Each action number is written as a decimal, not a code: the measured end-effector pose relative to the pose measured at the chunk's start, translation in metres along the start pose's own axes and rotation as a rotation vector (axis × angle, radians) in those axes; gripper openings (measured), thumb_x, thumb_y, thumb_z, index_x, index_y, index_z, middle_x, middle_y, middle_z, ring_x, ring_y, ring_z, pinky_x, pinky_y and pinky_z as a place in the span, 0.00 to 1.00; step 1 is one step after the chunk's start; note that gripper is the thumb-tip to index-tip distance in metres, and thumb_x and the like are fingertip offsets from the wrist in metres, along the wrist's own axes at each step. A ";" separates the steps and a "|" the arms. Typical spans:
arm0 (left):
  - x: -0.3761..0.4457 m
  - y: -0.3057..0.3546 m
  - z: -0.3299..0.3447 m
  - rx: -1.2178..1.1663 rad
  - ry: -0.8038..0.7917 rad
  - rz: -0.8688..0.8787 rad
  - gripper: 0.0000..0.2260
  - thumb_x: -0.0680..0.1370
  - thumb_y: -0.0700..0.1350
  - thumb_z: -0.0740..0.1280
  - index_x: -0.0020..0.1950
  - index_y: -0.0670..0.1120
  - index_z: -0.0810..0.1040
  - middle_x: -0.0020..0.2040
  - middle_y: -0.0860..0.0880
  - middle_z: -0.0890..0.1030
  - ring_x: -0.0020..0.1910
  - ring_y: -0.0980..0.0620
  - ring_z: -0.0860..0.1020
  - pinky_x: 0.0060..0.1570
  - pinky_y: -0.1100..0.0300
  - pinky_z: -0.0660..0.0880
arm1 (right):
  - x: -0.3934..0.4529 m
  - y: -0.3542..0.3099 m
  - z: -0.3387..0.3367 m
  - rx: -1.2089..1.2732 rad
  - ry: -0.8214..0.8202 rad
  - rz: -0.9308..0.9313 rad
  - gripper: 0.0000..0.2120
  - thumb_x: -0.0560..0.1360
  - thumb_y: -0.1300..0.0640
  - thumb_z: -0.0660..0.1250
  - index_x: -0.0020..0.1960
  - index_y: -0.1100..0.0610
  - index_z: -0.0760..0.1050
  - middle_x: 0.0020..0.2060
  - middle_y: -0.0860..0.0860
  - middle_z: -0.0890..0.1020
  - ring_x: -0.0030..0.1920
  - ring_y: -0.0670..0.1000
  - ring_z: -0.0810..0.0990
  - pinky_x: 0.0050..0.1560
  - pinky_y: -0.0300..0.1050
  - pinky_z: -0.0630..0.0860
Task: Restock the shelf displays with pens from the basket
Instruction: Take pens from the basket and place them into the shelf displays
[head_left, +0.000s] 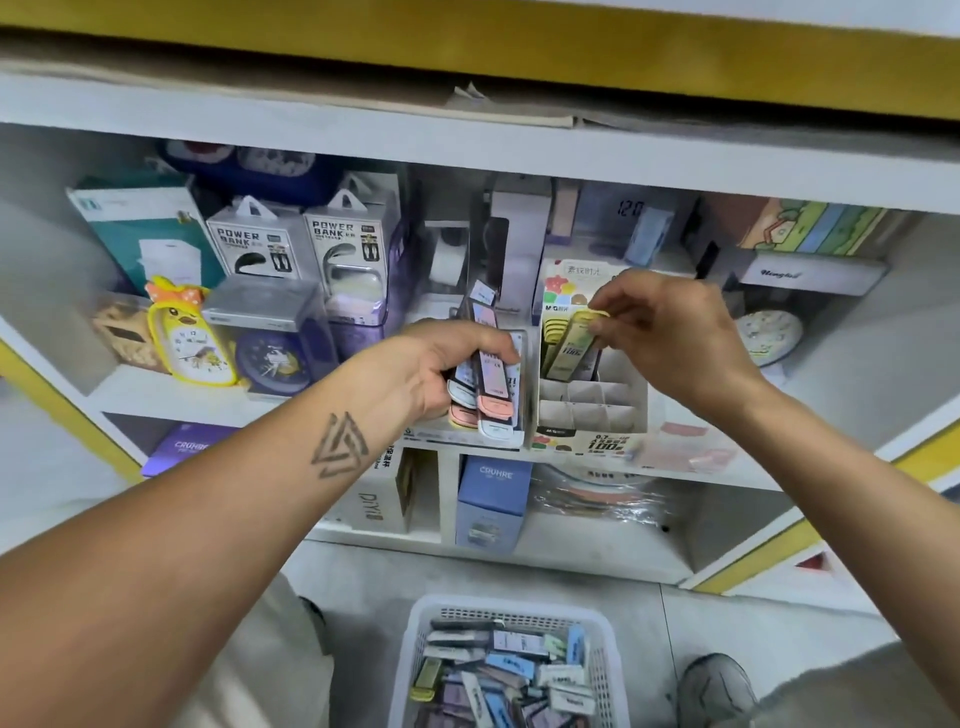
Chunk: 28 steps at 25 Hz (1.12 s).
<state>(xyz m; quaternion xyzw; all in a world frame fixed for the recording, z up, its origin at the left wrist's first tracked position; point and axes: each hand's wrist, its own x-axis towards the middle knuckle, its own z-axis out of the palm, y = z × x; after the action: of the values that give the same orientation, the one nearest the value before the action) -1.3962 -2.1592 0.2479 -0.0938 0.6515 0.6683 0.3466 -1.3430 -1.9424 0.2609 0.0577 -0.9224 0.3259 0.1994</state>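
Note:
My left hand (441, 364) grips a bundle of slim pen packs (488, 395) with pink, white and dark caps, held in front of the middle shelf. My right hand (670, 332) pinches the yellow top of one pack (574, 343) that stands in the back row of a white cardboard display box (592, 410) with divided slots. The front slots of that box show bare cardboard. On the floor below stands a white plastic basket (415, 639) holding several more packs (514, 675) in blue, white, purple and yellow.
The shelf (363, 395) carries power bank boxes (260, 249), a yellow duck clock (182, 338), a round blue clock (270, 358) and other boxed goods. Blue boxes sit on the shelf below (493, 499). My shoes (717, 686) stand beside the basket.

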 end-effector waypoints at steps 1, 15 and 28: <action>0.001 0.000 0.000 0.001 0.001 -0.003 0.05 0.73 0.32 0.69 0.43 0.40 0.76 0.35 0.42 0.81 0.32 0.45 0.80 0.42 0.48 0.80 | 0.001 -0.002 0.002 -0.008 0.001 -0.026 0.07 0.73 0.60 0.75 0.49 0.51 0.82 0.39 0.47 0.84 0.40 0.48 0.85 0.47 0.51 0.83; -0.004 0.003 0.011 -0.091 -0.074 0.039 0.05 0.76 0.31 0.65 0.42 0.38 0.76 0.30 0.41 0.81 0.27 0.46 0.81 0.27 0.54 0.80 | -0.014 -0.034 0.017 0.464 -0.457 0.433 0.15 0.71 0.50 0.77 0.51 0.58 0.77 0.38 0.54 0.87 0.35 0.54 0.86 0.31 0.41 0.78; -0.010 0.002 0.015 -0.191 0.006 0.010 0.07 0.71 0.39 0.76 0.36 0.42 0.80 0.27 0.44 0.81 0.24 0.47 0.81 0.25 0.51 0.79 | -0.004 0.002 -0.042 0.327 -0.069 0.242 0.08 0.72 0.59 0.76 0.50 0.53 0.82 0.40 0.55 0.84 0.29 0.52 0.81 0.29 0.43 0.76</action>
<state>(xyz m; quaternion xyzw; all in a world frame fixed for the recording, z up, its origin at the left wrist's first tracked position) -1.3854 -2.1486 0.2575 -0.1252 0.5862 0.7289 0.3309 -1.3260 -1.9147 0.2881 -0.0110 -0.8637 0.4905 0.1152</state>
